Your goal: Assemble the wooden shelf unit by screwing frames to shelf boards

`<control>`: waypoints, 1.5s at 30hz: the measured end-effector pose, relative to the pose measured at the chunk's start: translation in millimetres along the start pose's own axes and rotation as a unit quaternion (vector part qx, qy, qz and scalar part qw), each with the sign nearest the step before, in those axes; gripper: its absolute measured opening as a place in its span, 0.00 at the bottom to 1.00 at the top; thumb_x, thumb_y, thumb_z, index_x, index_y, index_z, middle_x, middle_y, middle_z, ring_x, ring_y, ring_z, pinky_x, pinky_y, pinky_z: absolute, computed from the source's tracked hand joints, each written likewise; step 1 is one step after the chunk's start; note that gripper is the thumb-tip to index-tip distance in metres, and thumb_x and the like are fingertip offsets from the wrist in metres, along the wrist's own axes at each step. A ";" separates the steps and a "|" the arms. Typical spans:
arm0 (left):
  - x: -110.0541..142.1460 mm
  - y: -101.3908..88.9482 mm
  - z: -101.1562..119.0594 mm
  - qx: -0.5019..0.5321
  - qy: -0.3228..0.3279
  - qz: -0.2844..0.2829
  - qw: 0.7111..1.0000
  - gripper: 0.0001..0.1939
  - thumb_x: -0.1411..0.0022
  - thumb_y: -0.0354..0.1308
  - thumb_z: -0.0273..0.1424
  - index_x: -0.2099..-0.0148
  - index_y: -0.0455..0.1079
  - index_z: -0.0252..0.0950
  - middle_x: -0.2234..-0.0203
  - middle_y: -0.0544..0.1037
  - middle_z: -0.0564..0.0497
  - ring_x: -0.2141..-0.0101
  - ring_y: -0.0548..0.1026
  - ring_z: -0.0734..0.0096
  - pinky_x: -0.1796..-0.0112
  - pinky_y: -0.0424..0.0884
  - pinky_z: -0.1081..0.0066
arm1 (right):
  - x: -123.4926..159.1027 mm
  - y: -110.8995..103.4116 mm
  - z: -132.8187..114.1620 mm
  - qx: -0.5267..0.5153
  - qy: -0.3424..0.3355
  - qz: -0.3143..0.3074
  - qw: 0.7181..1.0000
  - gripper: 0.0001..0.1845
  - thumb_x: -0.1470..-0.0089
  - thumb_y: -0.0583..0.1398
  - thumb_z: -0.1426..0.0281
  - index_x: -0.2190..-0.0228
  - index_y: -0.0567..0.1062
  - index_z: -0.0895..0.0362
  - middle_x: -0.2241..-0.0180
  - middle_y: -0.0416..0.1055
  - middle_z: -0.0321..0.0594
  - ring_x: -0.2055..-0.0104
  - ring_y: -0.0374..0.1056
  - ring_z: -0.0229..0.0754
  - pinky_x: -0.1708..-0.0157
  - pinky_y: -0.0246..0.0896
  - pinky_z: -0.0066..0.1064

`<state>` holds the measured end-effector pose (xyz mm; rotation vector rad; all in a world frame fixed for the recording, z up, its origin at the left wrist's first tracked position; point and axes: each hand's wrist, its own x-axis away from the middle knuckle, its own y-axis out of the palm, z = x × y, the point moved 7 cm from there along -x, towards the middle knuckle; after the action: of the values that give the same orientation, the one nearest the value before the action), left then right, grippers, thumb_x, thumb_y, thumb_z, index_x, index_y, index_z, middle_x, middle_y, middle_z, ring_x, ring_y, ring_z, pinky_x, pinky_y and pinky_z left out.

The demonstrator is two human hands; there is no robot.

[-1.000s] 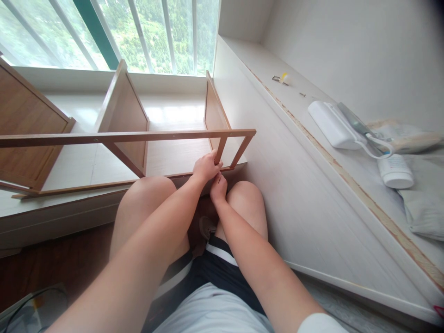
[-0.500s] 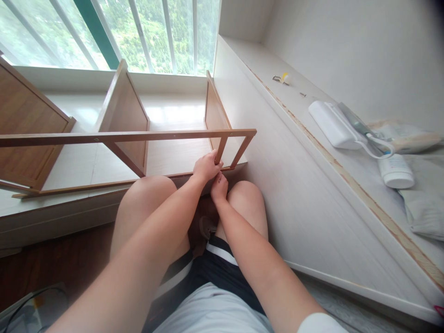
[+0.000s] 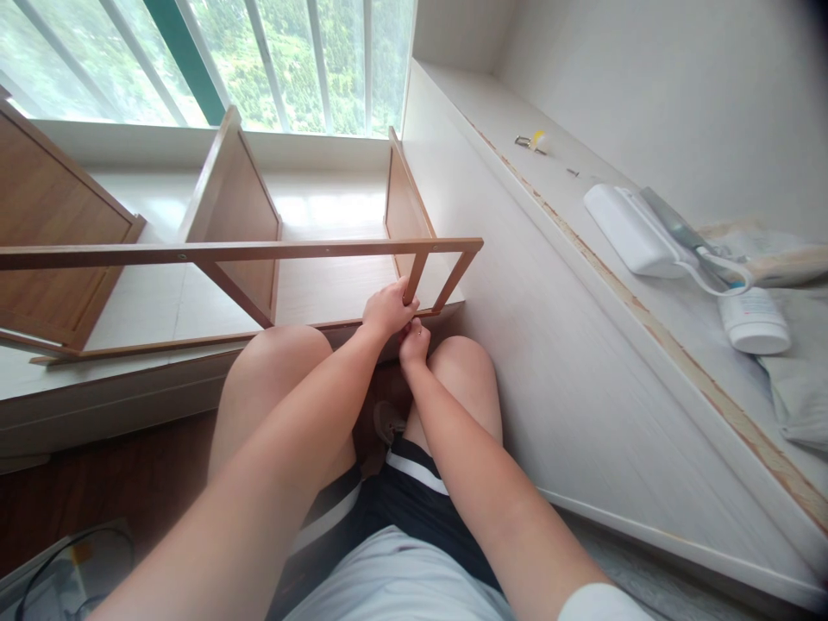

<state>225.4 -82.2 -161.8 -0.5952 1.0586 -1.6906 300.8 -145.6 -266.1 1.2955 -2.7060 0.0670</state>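
Note:
A brown wooden shelf frame (image 3: 291, 251) lies on its side on the white ledge in front of my knees, its panels standing upright. My left hand (image 3: 388, 308) is wrapped round the lower end of a short wooden slat (image 3: 415, 274) near the frame's right end. Just below it, my right hand (image 3: 415, 341) is closed against the underside of the frame's lower rail (image 3: 336, 325). Whatever the right fingers pinch is hidden or too small to make out.
On the white counter (image 3: 582, 302) at right lie a small screw (image 3: 573, 172), metal hardware with a yellow piece (image 3: 536, 142), a white device with a cord (image 3: 634, 228), a white bottle (image 3: 754, 321) and cloth (image 3: 806, 371). A barred window (image 3: 285, 65) is behind the ledge. My knees flank my hands.
My right hand has shifted slightly up and right, its fingers turned under the rail. My left hand keeps its grip on the slat. The view has moved a little.

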 end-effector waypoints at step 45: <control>0.6 -2.3 1.7 0.008 0.005 -0.007 1.000 0.15 0.39 0.48 0.40 0.53 0.68 0.43 0.61 0.78 0.49 0.59 0.76 0.62 0.59 0.68 0.68 | 18.7 -3.3 -17.4 0.341 -0.130 0.013 0.931 0.16 0.37 0.43 0.64 0.68 0.67 0.56 0.72 0.69 0.42 0.71 0.63 0.45 0.71 0.50 0.31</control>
<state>225.4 -83.2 -159.1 -0.5863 1.0494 -1.7129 293.6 -160.4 -246.3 1.5038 -3.0515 0.9834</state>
